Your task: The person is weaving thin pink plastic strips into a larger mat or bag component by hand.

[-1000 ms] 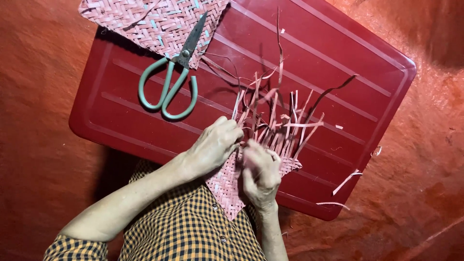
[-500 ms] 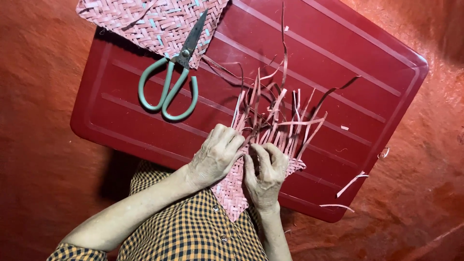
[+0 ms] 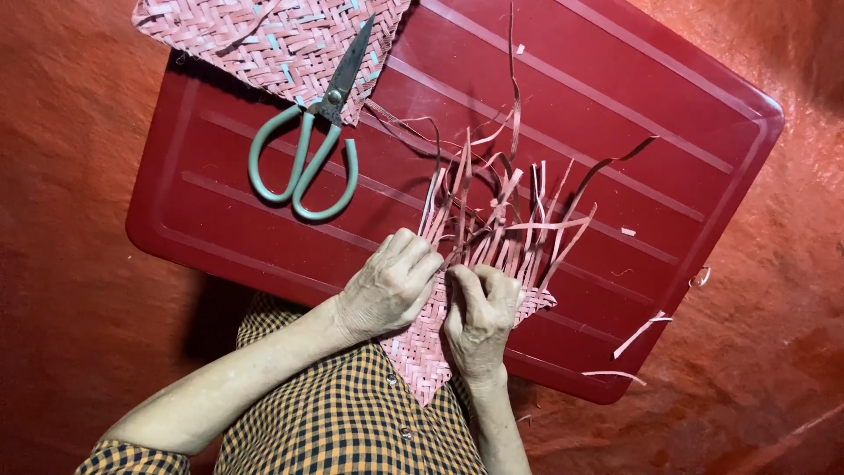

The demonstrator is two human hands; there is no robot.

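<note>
Woven strips point(image 3: 492, 255) of pinkish-red material fan up loose from the half-made mat piece point(image 3: 422, 352), which lies at the near edge of the red plastic lid point(image 3: 615, 114) and overhangs toward the person's checked shirt point(image 3: 343, 422). Both hands sit on the seam where the finished weave ends and the free strips begin. The left hand point(image 3: 387, 286) is curled, knuckles up, its fingers pressed down on the woven edge. The right hand point(image 3: 479, 317) is closed beside it, touching it, fingertips pinching the base of a strip. A second ago the two hands were a little apart with the right hand lower on the piece; half a second ago they had drawn together, and now they are tight against each other, higher up. That reads as one strip being pulled snug into the weave, so the woven edge is likely creeping forward. Green-handled scissors point(image 3: 308, 163) rest untouched well away, blades lying on a second woven mat point(image 3: 264, 35) at the lid's far corner. Cut scraps point(image 3: 642, 330) lie near the right edge.
</note>
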